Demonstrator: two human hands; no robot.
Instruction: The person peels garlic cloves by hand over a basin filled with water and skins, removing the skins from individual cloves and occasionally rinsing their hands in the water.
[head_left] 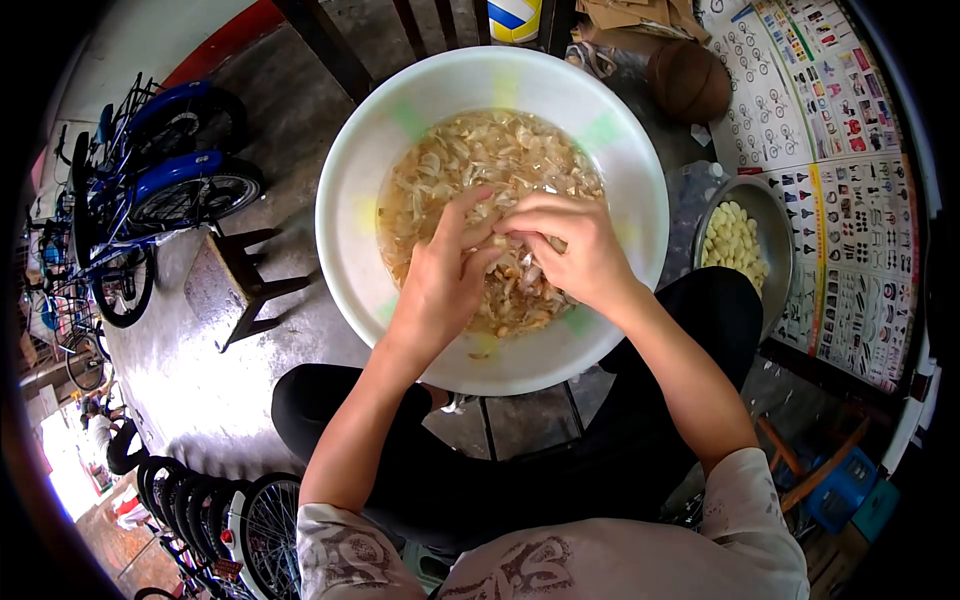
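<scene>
A large white basin [345, 240] in front of me holds cloudy water with many papery garlic skins [470, 150] floating in it. Over the water, my left hand [445, 265] and my right hand [575, 245] meet fingertip to fingertip. Both are closed in a pinch around a small pale garlic clove [503, 241], which the fingers mostly cover. Below the hands, brownish bits and cloves [515, 285] show among the skins. To the right, a metal bowl [782, 240] contains many peeled white garlic cloves [733, 240].
Bicycles [190, 190] and a small wooden stool [235, 285] stand at the left. Behind the basin are dark chair slats [325, 45], a volleyball [515, 18] and a brown ball [688, 80]. A table covered with printed sheets [840, 200] borders the right side. My knees flank the basin.
</scene>
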